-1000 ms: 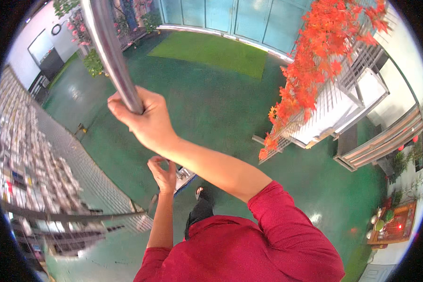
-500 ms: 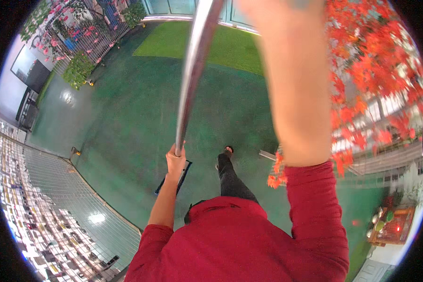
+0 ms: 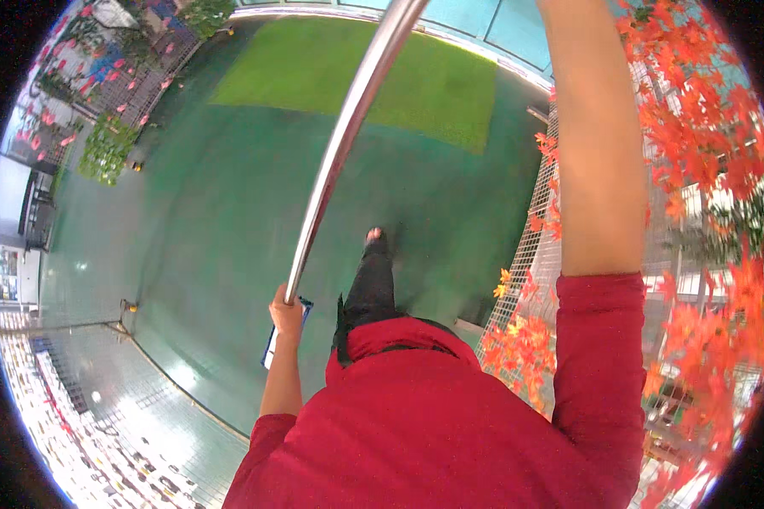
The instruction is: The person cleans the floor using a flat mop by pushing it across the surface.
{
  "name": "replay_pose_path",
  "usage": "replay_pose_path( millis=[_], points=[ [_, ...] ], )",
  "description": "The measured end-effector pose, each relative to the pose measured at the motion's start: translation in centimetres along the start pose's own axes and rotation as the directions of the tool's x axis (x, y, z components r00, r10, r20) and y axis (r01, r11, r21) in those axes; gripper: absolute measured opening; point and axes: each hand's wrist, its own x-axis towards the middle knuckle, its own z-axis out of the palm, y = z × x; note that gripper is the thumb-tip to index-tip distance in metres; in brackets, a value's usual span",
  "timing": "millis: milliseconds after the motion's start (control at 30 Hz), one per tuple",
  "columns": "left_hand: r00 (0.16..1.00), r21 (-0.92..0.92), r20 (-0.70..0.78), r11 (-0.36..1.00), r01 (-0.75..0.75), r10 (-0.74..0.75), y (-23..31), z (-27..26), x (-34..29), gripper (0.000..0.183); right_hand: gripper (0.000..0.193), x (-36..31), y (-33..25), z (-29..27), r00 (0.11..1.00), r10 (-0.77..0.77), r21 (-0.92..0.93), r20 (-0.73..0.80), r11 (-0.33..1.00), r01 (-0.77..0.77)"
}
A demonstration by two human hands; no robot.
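1. The left hand (image 3: 286,316) is grasping the metal pole (image 3: 343,140) near its lower end;
2. the pole is slanting over green floor (image 3: 221,212);
3. the right hand is lying out of view; I cannot tell its grip.

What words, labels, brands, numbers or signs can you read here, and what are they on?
None can be read.
Metal pole: no lettering visible.
Red shirt: no lettering visible.
Blue-edged item near the pole's lower end: too small to tell.
Pale items at lower left: too blurred.
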Motion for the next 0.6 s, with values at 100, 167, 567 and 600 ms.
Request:
replay_pose_path(
  millis=[100, 167, 567, 600],
  points=[
    [0.998, 0.038, 0.032, 0.998, 0.054, -0.055, -0.7, 3.8, 5.2, 0.018, 0.086, 1.4, 9.6, 1.4, 0.998, 0.063, -0.132, -0.001, 0.989, -0.062],
    [0.987, 0.071, 0.079, 0.988, 0.135, -0.140, -1.5, 6.9, 9.0, 0.017, 0.085, 2.2, 15.1, 2.6, 0.990, 0.131, -0.125, 0.048, 0.984, -0.125],
    [0.944, 0.325, 0.205, 0.928, 0.184, -0.259, 5.2, 14.1, 27.4, 0.008, 0.086, 12.1, 38.6, 9.4, 0.886, 0.438, 0.090, 0.152, 0.886, -0.454],
    [0.913, 0.272, 0.219, 0.920, 0.283, -0.345, 5.7, 14.3, 28.1, 0.008, 0.087, 12.3, 40.1, 10.0, 0.874, 0.459, 0.093, 0.160, 0.875, -0.476]
  ],
)
